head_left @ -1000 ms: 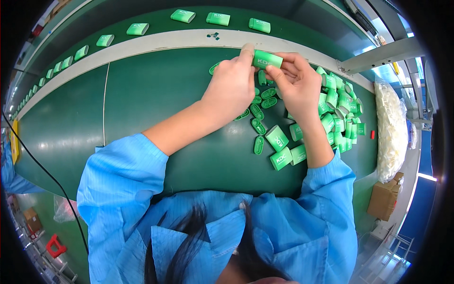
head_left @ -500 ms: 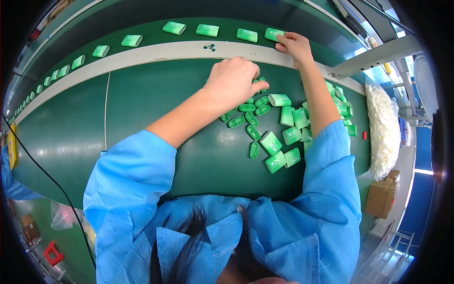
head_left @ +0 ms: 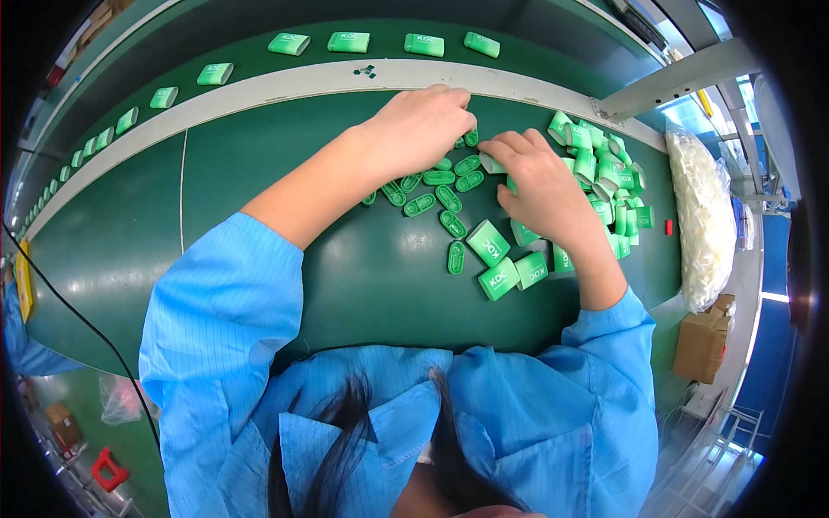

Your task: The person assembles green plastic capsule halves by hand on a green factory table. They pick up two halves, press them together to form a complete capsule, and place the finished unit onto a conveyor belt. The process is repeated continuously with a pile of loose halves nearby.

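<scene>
My left hand (head_left: 425,129) is over the far side of the green table with its fingers curled inward. One small green oval cap (head_left: 471,137) shows right at its fingertips; the back of the hand hides whatever it grips. More of these caps (head_left: 420,205) lie loose below and beside it. My right hand (head_left: 542,186) reaches over the near edge of a pile of printed green sleeves (head_left: 602,177). Its fingers touch a pale green sleeve (head_left: 492,163), with the thumb apart from them. Two or three sleeves (head_left: 499,280) lie nearer my body.
Beyond a white rail (head_left: 302,76), several green pieces (head_left: 425,45) stand in a spaced row on a dark green belt. Small dark bits (head_left: 366,72) sit on the rail. A clear bag of whitish pieces (head_left: 698,220) is at the right, near a small red piece (head_left: 668,227).
My right hand has let go of the green piece on the belt and come down to the sleeves. The row has shifted left along the rail. My left hand's thumb has tucked in.
</scene>
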### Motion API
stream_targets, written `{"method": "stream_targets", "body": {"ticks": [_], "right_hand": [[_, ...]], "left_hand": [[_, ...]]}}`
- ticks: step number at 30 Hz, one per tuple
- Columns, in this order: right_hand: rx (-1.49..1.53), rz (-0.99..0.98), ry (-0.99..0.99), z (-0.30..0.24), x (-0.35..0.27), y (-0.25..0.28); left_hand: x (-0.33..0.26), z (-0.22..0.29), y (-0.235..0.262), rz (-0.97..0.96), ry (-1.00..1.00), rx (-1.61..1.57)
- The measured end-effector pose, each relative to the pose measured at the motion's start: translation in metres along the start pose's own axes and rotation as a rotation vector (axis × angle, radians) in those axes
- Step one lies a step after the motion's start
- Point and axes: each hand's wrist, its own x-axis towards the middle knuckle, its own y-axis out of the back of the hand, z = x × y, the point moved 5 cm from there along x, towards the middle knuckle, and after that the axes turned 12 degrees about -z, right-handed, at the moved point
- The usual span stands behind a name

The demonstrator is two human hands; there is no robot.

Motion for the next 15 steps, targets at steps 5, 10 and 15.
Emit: {"method": "stream_targets", "body": {"ticks": [5, 10, 15], "right_hand": [[0.293, 0.003, -0.059, 0.014, 0.007, 0.004], [0.985, -0.081, -0.15, 0.03, 0.029, 0.008], [1.441, 0.172, -0.1, 0.032, 0.043, -0.012]], "left_hand": [[-0.004, -0.003, 0.004, 0.111, 0.037, -0.048], [-0.022, -0.032, 0.002, 0.086, 0.263, -0.833], [-0.031, -0.037, -0.017, 0.153, 0.295, -1.521]]}}
